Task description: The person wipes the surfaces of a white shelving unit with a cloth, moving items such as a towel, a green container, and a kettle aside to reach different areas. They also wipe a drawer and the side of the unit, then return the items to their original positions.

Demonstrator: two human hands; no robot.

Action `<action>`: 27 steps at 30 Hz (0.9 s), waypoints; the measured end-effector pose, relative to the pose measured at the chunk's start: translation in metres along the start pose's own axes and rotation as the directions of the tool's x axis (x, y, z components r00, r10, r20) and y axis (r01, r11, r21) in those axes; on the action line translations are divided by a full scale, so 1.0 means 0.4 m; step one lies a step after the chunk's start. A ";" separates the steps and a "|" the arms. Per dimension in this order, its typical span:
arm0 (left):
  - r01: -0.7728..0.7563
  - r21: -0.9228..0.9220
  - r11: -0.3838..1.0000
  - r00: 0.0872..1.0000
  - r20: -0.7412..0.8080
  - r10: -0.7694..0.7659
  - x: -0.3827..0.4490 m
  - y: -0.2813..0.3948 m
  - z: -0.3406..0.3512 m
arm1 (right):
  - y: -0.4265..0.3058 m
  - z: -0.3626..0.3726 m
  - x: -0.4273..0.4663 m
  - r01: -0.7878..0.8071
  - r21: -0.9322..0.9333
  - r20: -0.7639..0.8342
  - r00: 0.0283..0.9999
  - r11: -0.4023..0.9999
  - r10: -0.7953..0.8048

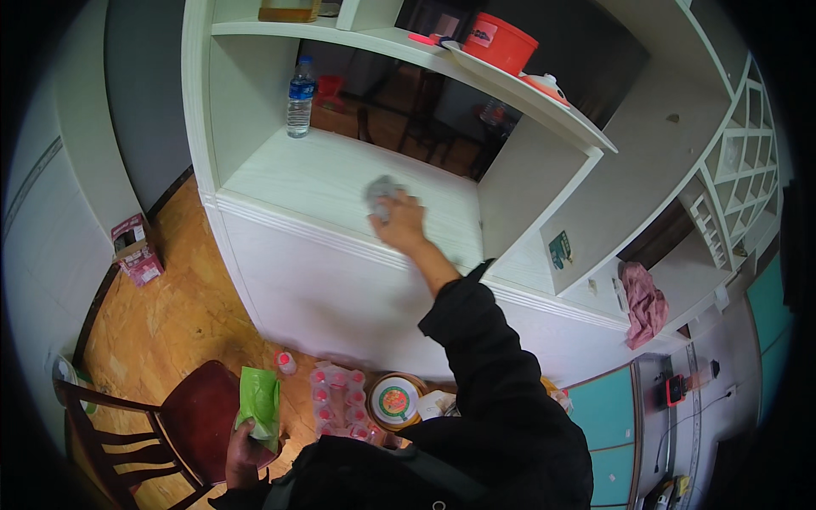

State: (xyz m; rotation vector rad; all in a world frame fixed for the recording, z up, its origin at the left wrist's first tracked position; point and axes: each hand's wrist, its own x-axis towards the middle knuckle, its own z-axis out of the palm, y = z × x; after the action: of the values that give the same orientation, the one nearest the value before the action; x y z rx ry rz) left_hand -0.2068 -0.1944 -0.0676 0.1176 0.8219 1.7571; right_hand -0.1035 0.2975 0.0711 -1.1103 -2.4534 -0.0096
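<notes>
My right hand presses a bunched grey cloth onto the white cabinet shelf; the cloth is blurred. Low on the left, my left hand grips a bright green soft packet by its lower end, in front of a wooden chair. A clear water bottle with a blue cap and label stands upright at the shelf's back left corner, against the dark reflective back panel.
A dark red wooden chair stands at lower left. Wrapped bottles and a round lidded container lie on the floor below the cabinet. A red tub sits on the upper shelf; a pink cloth hangs at right. A cardboard box stands by the left wall.
</notes>
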 end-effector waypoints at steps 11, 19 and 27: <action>-0.042 -0.030 0.999 0.999 -0.033 0.041 0.020 -0.022 -0.059 | 0.188 -0.123 0.172 -0.537 -0.007 0.104 0.838 0.843 0.535; -0.033 -0.031 0.999 0.997 -0.077 0.031 0.045 -0.077 -0.113 | 0.362 0.017 0.348 -0.346 -0.354 0.308 0.835 0.869 0.457; -0.067 -0.112 0.991 0.968 -0.248 0.038 -0.009 -0.147 -0.175 | 0.072 0.130 0.521 0.007 -0.076 0.362 0.932 0.997 0.021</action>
State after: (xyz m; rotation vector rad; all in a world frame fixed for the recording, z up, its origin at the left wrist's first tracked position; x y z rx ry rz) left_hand -0.1907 -0.2229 -0.1530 -0.1631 0.8948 1.8910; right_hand -0.2239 0.4751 0.1022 -1.2474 -2.7948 0.1153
